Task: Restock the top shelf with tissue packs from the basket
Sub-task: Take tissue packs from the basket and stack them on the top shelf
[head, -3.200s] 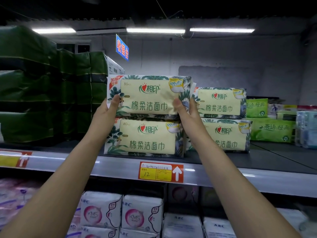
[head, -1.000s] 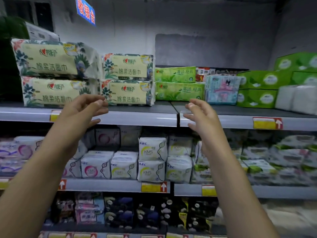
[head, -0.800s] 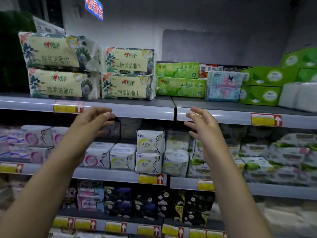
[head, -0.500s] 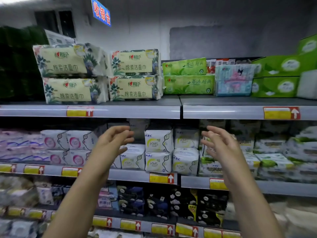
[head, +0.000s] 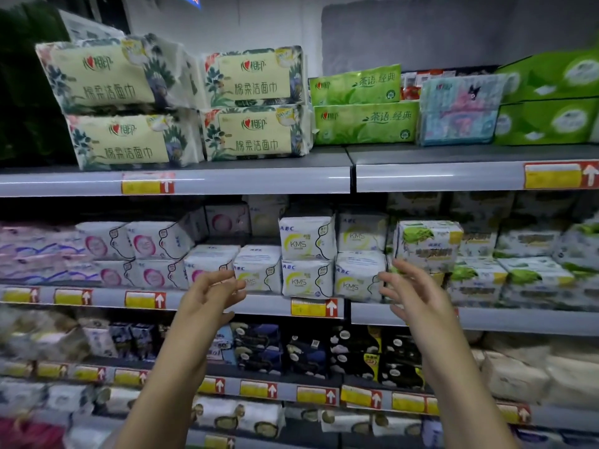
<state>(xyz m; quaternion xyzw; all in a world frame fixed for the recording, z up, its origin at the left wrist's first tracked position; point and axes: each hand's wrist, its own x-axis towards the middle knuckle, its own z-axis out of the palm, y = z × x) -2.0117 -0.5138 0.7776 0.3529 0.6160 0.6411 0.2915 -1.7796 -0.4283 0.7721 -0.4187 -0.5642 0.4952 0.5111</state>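
left hand point(head: 207, 298) and right hand point(head: 416, 296) have dropped, fingers point(head: 223, 279) spread, tissue packs point(head: 252, 134) well above.

A single wide-angle view (worn on the head) faces the store shelving nearly square-on from close by. The top shelf point(head: 259, 181) runs across the upper third and the lower shelves point(head: 227, 306) fill the rest. The left arm point(head: 168, 367) and right arm point(head: 453, 367) enter from the bottom edge.
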